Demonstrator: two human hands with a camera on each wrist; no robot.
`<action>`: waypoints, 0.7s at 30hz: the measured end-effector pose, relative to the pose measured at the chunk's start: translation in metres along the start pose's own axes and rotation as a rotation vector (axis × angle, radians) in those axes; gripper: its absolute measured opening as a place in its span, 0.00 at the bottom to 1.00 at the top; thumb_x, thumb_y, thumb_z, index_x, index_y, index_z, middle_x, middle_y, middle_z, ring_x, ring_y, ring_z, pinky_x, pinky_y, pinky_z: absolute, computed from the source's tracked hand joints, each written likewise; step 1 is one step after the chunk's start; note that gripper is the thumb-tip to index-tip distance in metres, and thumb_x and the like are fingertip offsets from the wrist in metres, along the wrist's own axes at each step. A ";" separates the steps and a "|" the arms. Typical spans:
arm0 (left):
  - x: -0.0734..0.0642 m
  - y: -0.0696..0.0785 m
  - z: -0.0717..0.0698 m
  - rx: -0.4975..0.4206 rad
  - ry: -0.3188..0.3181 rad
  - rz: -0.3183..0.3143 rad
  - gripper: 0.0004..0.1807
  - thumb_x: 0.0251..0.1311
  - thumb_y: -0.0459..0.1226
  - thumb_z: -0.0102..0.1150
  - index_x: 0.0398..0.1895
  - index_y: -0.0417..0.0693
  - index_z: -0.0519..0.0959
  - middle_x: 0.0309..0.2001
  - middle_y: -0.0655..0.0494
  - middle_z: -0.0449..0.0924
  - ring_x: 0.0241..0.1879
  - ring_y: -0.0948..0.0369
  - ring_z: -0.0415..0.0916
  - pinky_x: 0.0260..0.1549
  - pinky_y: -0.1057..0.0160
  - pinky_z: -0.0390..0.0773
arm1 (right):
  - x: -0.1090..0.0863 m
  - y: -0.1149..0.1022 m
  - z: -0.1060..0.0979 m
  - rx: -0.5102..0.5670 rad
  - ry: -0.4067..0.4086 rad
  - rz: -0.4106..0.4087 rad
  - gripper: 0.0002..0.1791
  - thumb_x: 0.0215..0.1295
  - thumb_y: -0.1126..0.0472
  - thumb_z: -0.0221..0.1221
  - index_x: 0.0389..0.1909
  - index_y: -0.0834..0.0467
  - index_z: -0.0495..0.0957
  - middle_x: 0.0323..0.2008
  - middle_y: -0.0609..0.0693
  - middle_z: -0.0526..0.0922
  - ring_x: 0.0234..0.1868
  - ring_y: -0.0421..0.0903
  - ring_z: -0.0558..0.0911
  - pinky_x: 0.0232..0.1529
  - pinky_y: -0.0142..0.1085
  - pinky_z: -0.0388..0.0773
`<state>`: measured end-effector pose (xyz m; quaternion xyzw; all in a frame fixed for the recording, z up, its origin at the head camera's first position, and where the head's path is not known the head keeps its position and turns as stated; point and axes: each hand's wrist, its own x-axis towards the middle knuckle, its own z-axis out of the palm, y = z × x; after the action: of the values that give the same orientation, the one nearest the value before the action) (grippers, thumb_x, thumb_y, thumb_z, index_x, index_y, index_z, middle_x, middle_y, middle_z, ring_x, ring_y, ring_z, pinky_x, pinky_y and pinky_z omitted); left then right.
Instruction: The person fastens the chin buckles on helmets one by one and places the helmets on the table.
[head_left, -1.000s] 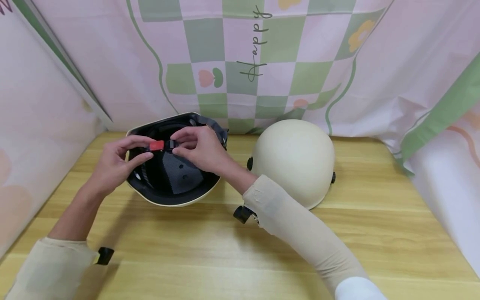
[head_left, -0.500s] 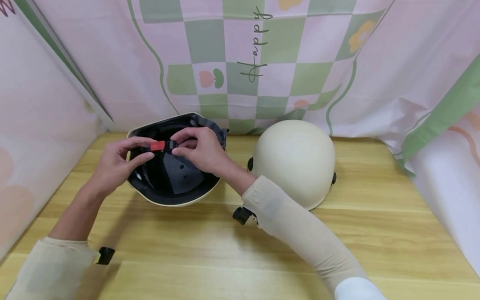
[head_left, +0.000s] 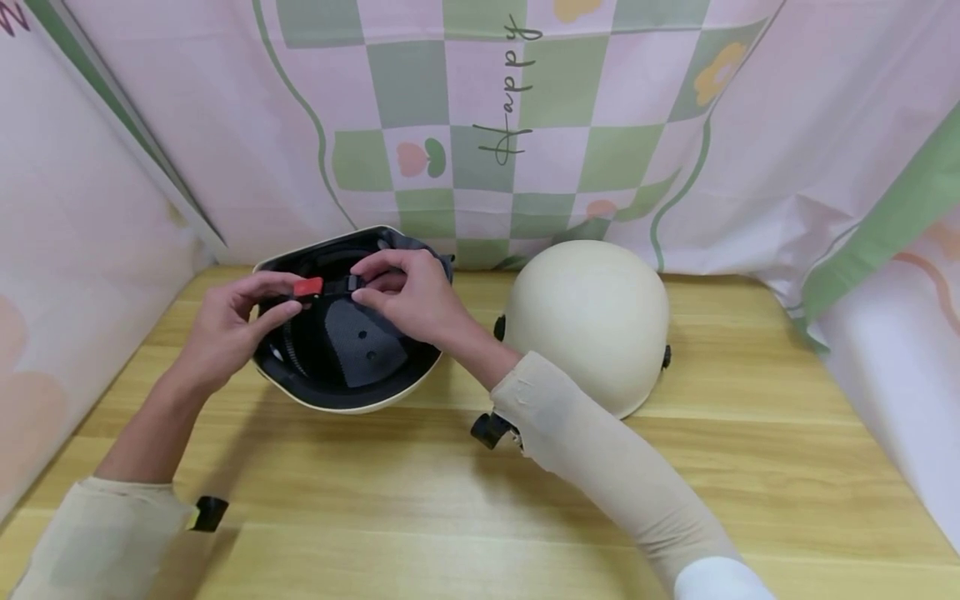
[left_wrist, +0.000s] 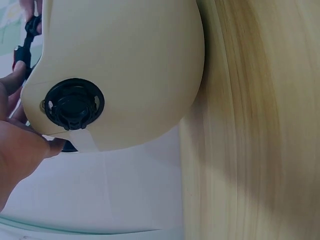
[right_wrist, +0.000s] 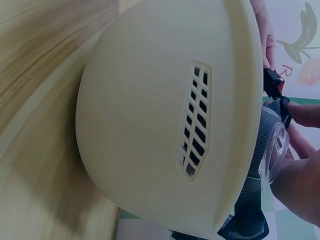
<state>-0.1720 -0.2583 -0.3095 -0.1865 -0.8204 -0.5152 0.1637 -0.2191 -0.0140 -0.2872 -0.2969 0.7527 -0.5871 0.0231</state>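
A cream helmet (head_left: 341, 392) lies upside down on the wooden table, black padded inside facing up. Over its opening my left hand (head_left: 228, 325) pinches the red buckle piece (head_left: 307, 287) of the chin strap. My right hand (head_left: 408, 296) pinches the black strap piece (head_left: 347, 285) just to its right. The two pieces sit end to end; whether they are joined I cannot tell. The left wrist view shows the helmet's shell (left_wrist: 125, 60) with a black side knob (left_wrist: 74, 103). The right wrist view shows the shell's vent slots (right_wrist: 196, 125) and the buckle (right_wrist: 272, 82) at the rim.
A second cream helmet (head_left: 588, 321) sits dome up to the right, close to my right forearm. A pink and green checked cloth (head_left: 525, 125) hangs behind and along both sides. The wooden table (head_left: 450, 500) spreads out in front.
The right hand has shifted slightly right and up with the black strap piece. The red buckle moved a little left. The helmets stayed put.
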 end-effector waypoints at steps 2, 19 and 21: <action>0.000 0.000 0.000 0.001 -0.004 0.004 0.12 0.68 0.23 0.61 0.52 0.33 0.83 0.39 0.71 0.87 0.40 0.66 0.76 0.38 0.72 0.72 | 0.001 0.001 0.001 -0.003 -0.005 0.007 0.11 0.66 0.71 0.68 0.48 0.68 0.84 0.47 0.59 0.86 0.41 0.47 0.87 0.43 0.30 0.84; 0.000 0.001 0.000 0.013 0.005 -0.021 0.12 0.66 0.23 0.64 0.51 0.32 0.84 0.38 0.72 0.86 0.39 0.63 0.73 0.39 0.73 0.72 | 0.001 0.005 0.006 -0.020 -0.014 0.056 0.13 0.64 0.70 0.69 0.49 0.67 0.85 0.45 0.59 0.88 0.42 0.47 0.89 0.45 0.30 0.84; 0.000 0.001 0.000 0.022 0.008 -0.027 0.12 0.66 0.24 0.65 0.51 0.32 0.85 0.38 0.73 0.86 0.39 0.63 0.72 0.39 0.73 0.72 | 0.001 0.006 0.007 -0.009 -0.010 0.056 0.13 0.64 0.70 0.69 0.49 0.67 0.85 0.45 0.59 0.88 0.42 0.47 0.89 0.45 0.30 0.84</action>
<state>-0.1714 -0.2580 -0.3091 -0.1717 -0.8278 -0.5088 0.1622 -0.2201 -0.0197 -0.2942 -0.2787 0.7633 -0.5814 0.0420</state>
